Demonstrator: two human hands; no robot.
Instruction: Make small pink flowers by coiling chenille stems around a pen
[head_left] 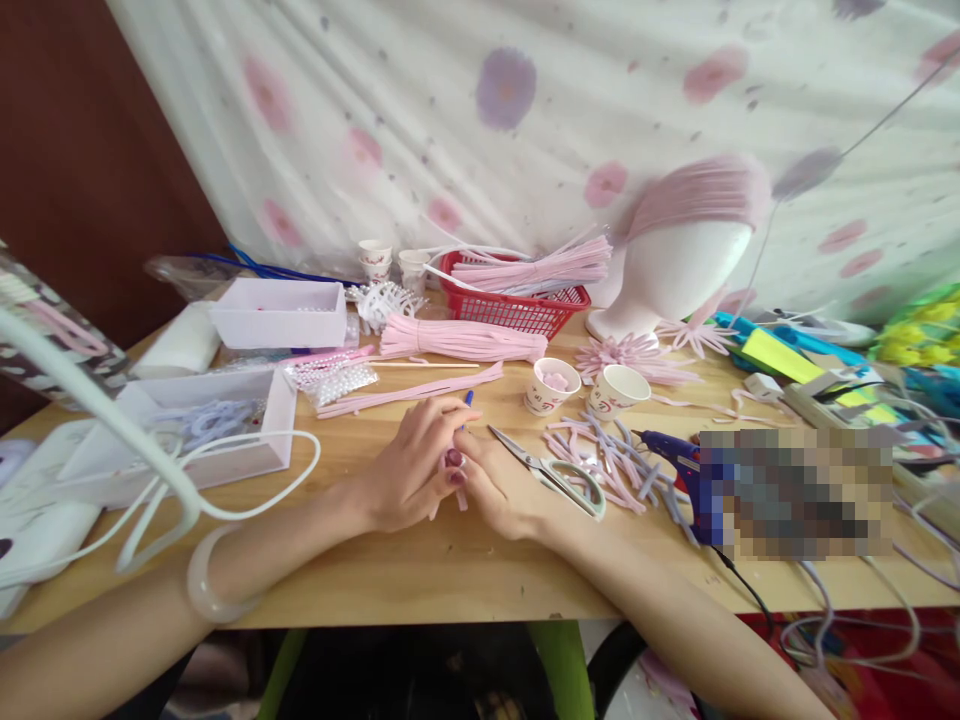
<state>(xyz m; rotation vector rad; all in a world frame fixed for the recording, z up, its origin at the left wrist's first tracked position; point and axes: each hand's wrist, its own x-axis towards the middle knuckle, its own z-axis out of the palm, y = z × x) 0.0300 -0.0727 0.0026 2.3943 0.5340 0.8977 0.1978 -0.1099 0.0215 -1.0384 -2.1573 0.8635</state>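
Note:
Near the table's front edge my left hand (420,465) and my right hand (495,485) meet, fingers curled and touching. A blue pen-like stick (469,397) pokes out above the fingers; its lower part is hidden. Beneath the thumbs a short pink fuzzy strip (463,499) shows, apparently a pipe cleaner. Just right of my right hand lie open-bladed scissors (555,474). Beyond them are cut pink and lilac pipe cleaner pieces (600,455). Two paper cups stand behind: one cup (551,398) holds pink bits, the other cup (619,398) looks bare inside.
A pink pipe cleaner bundle (461,340) lies before a red basket (517,310). White boxes (281,315) and a white cable (262,510) are at left. At right are a blue glue gun (675,455), cords and a white foam head (690,265).

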